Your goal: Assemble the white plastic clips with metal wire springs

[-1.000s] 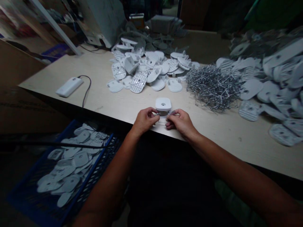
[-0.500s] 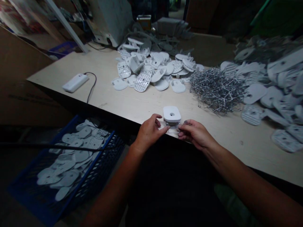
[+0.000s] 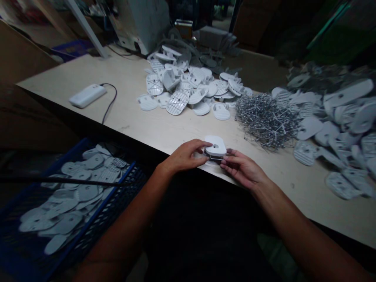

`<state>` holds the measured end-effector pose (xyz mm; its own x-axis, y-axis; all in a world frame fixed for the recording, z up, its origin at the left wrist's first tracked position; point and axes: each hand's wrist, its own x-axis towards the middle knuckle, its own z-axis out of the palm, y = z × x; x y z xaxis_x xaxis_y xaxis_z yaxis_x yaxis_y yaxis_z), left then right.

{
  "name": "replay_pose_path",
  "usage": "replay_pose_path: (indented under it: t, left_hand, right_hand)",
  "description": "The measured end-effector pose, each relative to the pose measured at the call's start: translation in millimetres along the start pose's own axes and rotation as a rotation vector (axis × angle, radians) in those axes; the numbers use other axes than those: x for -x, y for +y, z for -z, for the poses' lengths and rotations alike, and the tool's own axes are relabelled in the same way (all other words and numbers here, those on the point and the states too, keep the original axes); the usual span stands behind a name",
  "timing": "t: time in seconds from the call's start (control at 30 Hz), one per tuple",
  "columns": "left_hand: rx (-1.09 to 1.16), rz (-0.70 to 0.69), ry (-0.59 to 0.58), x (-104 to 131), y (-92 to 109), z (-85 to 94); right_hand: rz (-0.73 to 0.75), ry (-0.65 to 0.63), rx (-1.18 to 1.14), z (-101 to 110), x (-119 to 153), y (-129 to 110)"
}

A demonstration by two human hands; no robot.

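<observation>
A white plastic part [image 3: 215, 143] with rounded corners and a small hole in its top is at the table's front edge. My left hand [image 3: 188, 154] grips its left side, with fingers on the top edge and the thumb lower down. At its right side, my right hand [image 3: 242, 166] is closed, pinching the end of a thin metal pin [image 3: 216, 158] that runs across beneath the top plate. The underside of the part is mostly hidden.
Behind lies a heap of similar white plastic parts [image 3: 188, 84]; a pile of thin metal pins [image 3: 267, 119] is to its right. More white parts [image 3: 337, 117] spread at far right. A white power bank [image 3: 88, 95] with a cable is left. A blue crate [image 3: 66, 203] holds white parts.
My left fingers have closed onto the white part's top left edge. My right hand stays at its right side. The whole view has shifted slightly.
</observation>
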<state>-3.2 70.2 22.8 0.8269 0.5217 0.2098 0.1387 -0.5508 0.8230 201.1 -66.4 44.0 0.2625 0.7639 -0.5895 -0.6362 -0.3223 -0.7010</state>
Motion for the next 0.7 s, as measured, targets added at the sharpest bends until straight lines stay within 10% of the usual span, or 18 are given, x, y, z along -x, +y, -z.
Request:
replay_pose_path:
  t: [0.37, 0.7]
  left_hand:
    - [-0.036, 0.002, 0.255, -5, -18, -32.5]
    - [-0.120, 0.212, 0.324, -19, -2, -45.4]
  right_hand:
    - [0.546, -0.130, 0.656, 43, -23, -7]
    - [0.776, -0.101, 0.876, 28, -63, -12]
